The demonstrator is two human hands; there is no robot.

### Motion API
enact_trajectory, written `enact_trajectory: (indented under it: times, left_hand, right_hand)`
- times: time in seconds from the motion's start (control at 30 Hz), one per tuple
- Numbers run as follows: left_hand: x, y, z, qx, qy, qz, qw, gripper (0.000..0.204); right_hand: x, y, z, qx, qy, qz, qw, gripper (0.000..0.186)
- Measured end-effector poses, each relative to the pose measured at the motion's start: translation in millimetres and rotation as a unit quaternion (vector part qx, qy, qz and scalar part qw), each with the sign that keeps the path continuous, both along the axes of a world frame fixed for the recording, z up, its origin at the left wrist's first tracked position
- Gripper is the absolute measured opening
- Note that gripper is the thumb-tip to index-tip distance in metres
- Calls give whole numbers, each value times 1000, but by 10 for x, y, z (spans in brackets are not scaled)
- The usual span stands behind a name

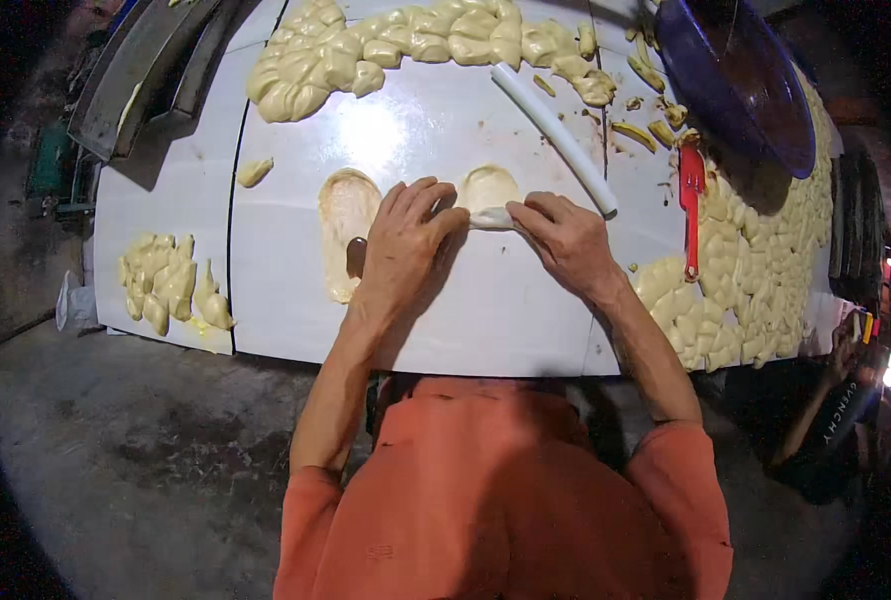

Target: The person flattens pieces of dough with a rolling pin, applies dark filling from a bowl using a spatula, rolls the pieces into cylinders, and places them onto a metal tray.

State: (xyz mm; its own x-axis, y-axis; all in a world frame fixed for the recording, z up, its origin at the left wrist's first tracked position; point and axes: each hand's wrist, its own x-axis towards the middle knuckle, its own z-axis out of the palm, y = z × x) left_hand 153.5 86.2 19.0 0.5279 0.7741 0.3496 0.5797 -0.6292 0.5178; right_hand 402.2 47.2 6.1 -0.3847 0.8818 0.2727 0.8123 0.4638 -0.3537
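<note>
At the middle of the table, a flattened piece of dough (490, 185) has its near edge folded over into a pale roll. My left hand (406, 245) grips the left end of that roll with curled fingers. At the other end, my right hand (569, 240) pinches the roll between thumb and fingers. Beside my left hand lies another flat, long oval of dough (338, 225), with a dark brown dab of filling (356, 257) on it, partly next to my wrist.
Beyond my right hand lies a white rod (556, 140). A red spatula (692, 210) rests near a purple basin (741, 85) holding brown stuff. Dough lumps cover the right side (756, 270), the back (396, 45) and the left corner (166, 280). Metal trays (151, 75) stand back left.
</note>
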Motion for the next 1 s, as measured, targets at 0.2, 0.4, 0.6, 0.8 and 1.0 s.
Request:
enact_trajectory:
  times: [0.2, 0.4, 0.6, 0.8, 1.0]
  left_hand:
    - [7, 24, 87, -71, 83, -48, 993, 41]
    - [54, 184, -73, -2, 150, -59, 987, 78]
    - [44, 166, -24, -39, 226, -31, 973, 93]
    - [-91, 188, 96, -30, 126, -56, 990, 62]
    - [-12, 220, -31, -13, 38, -1, 999, 23]
  right_hand:
    - [8, 120, 84, -9, 29, 49, 998, 37]
    - [-19, 277, 110, -57, -31, 64, 996, 81]
    - [128, 296, 62, -84, -125, 45, 988, 84]
    - [118, 131, 278, -18, 44, 52, 998, 52]
    - [121, 260, 65, -16, 45, 21, 999, 25]
